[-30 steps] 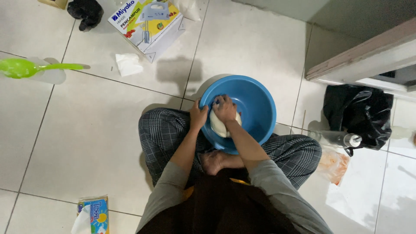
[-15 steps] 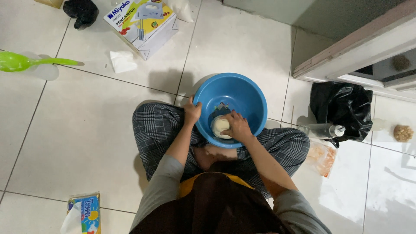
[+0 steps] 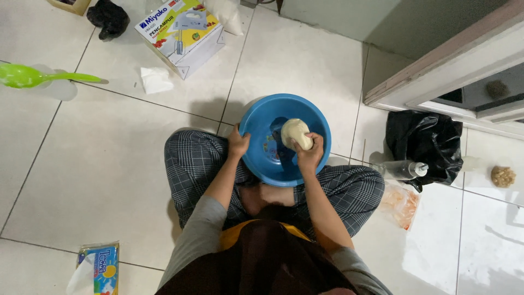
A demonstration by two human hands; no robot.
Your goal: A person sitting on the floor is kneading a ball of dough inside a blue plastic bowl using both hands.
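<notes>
I sit cross-legged on a tiled floor with a blue plastic basin [image 3: 256, 125] in front of my legs. My left hand [image 3: 238, 143] grips the basin's left rim. A pale lump of dough [image 3: 293, 131] rests against the basin's right inner wall, and my right hand [image 3: 310, 153] clasps its lower side, fingers wrapped around it.
A cardboard appliance box [image 3: 181, 34] and a crumpled white tissue [image 3: 155, 80] lie ahead left. A green scoop [image 3: 24, 76] is at far left. A black plastic bag [image 3: 423, 146], a clear bottle [image 3: 401, 170] and an orange-tinted bag [image 3: 400, 205] sit at my right. A tissue pack [image 3: 97, 267] lies near left.
My right hand has lifted the dough from the basin's bottom up against the right wall. My left hand moved from the dough to the basin's rim.
</notes>
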